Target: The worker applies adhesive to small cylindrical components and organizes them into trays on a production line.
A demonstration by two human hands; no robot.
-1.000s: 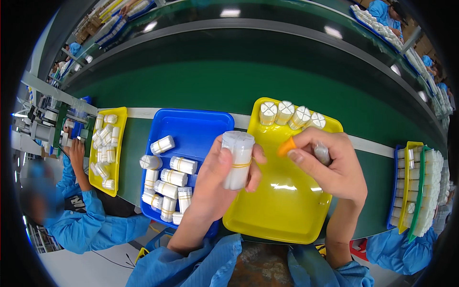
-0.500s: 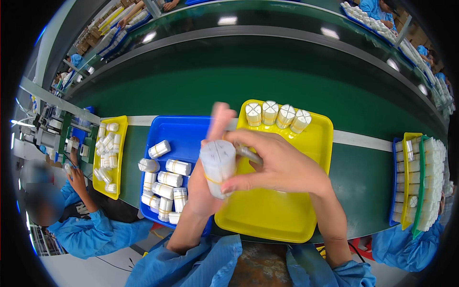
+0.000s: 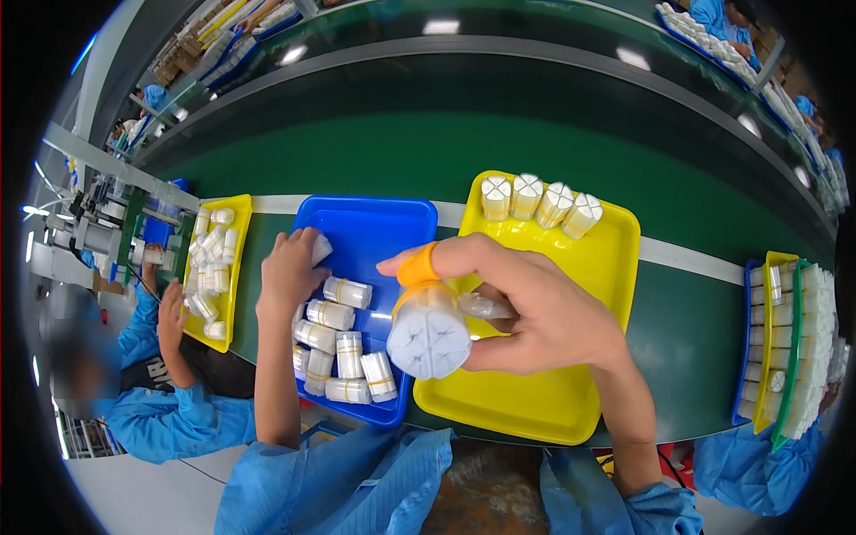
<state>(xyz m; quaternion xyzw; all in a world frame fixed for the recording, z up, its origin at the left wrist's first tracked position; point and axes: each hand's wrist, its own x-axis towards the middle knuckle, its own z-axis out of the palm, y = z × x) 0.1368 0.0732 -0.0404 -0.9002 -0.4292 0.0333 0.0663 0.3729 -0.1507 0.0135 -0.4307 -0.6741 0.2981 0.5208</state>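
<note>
**Right hand grips a banded bundle while the left reaches into the blue tray**

A broad dark green conveyor belt [image 3: 499, 143] runs across the whole view, with a pale stripe along its near edge. On that edge sit two shallow plastic trays side by side: a square yellow plastic tray [image 3: 615, 267] on the right and a square blue plastic tray [image 3: 383, 227] on the left, their rims just touching.

At the far rim of the yellow tray stand four round white bundles [image 3: 539, 201] in a row, each bound with a yellowish band. In the blue tray lie several similar white bundles on their sides [image 3: 343, 343], clustered in its left and near part.

The right hand [image 3: 535, 308] is raised above the seam between the two trays and is clenched around a round bundle of white tubes held by a yellow band [image 3: 430, 334]. The bundle sits at the left end of the hand, between the forefinger on top and the thumb beneath, its flat end facing the camera. An orange rubber finger cot [image 3: 417, 265] covers part of that forefinger, right above the bundle.

The left hand [image 3: 290, 272] lies over the blue tray's left rim, its fingers curled onto a white piece [image 3: 321, 248] at the fingertips; whether it really grasps it cannot be told.

Further left, another person's hand [image 3: 171, 323] rests beside a narrower yellow tray [image 3: 234, 259] filled with white bundles.
</note>
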